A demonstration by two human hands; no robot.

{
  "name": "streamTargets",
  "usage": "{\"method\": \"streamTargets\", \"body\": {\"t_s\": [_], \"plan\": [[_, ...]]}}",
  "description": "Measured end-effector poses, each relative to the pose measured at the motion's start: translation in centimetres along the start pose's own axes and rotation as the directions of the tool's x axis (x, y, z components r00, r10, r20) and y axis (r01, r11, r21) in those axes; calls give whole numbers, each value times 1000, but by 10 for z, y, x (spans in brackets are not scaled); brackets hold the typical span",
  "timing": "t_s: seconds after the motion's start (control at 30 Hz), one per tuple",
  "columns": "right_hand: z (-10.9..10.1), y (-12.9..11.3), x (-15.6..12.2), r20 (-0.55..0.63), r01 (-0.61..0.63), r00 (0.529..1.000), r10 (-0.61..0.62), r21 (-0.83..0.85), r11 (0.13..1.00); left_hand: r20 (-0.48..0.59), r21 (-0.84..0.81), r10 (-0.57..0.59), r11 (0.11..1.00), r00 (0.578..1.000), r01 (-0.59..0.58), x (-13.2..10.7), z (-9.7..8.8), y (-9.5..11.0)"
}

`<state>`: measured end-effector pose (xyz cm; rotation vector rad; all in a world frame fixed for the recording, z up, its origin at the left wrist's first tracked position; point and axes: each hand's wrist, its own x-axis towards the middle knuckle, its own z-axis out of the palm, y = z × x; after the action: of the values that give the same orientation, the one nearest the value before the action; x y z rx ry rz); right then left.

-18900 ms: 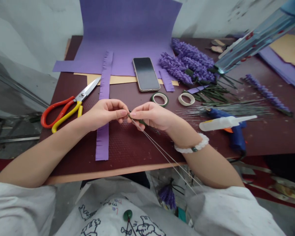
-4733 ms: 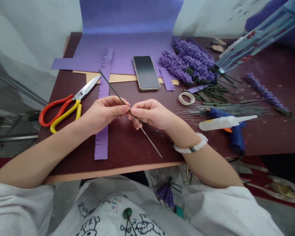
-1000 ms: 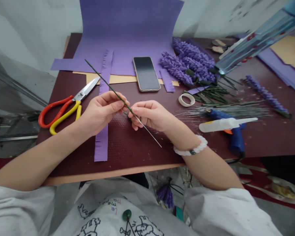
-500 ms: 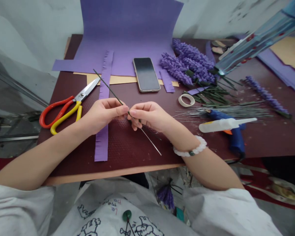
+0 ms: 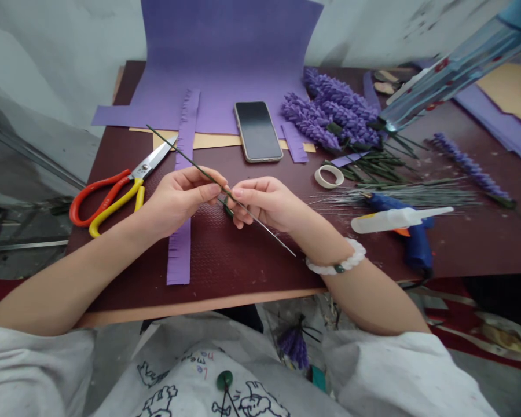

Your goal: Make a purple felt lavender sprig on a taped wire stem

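Curling inward, the left hand (image 5: pixel 184 200) and right hand (image 5: pixel 264 201) pinched a slim wire (image 5: pixel 269 230), green-wrapped toward ten o'clock.

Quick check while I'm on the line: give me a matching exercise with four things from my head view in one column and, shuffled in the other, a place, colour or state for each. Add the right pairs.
Things
1. wire
2. scissors
3. phone
4. glue gun

Places, colours, states
A. blue, partly hidden by a white bottle
B. lying face up, screen dark
C. one red handle, one yellow
D. held in the left hand, green at the far end, bare metal at the near end

Right pairs: 1-D, 2-C, 3-B, 4-A
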<state>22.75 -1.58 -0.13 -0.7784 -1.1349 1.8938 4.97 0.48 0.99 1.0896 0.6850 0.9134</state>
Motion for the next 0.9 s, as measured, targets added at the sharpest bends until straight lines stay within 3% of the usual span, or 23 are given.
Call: {"method": "streamTargets", "body": {"t_s": [0.17, 0.27, 0.47, 0.67, 0.9], "plan": [[-5, 5, 0, -28, 38, 999, -42, -122, 992, 83, -86, -119, 988, 989, 126, 1, -1, 1], [-6, 7, 0, -28, 71, 997, -78, -190, 979, 52, -84, -174, 980, 983, 178, 2, -1, -5], [-5, 7, 0, -53, 44, 997, -54, -176, 983, -44, -36, -63, 997, 997, 62, 1, 0, -9], [0, 2, 0, -22, 4, 1000, -5, -37, 999, -30, -53, -5, 999, 1000, 3, 0, 1, -2], [-3, 2, -1, -6, -1, 1000, 1, -105, 994, 24, -87, -63, 994, 998, 65, -1, 1, 3]]}}
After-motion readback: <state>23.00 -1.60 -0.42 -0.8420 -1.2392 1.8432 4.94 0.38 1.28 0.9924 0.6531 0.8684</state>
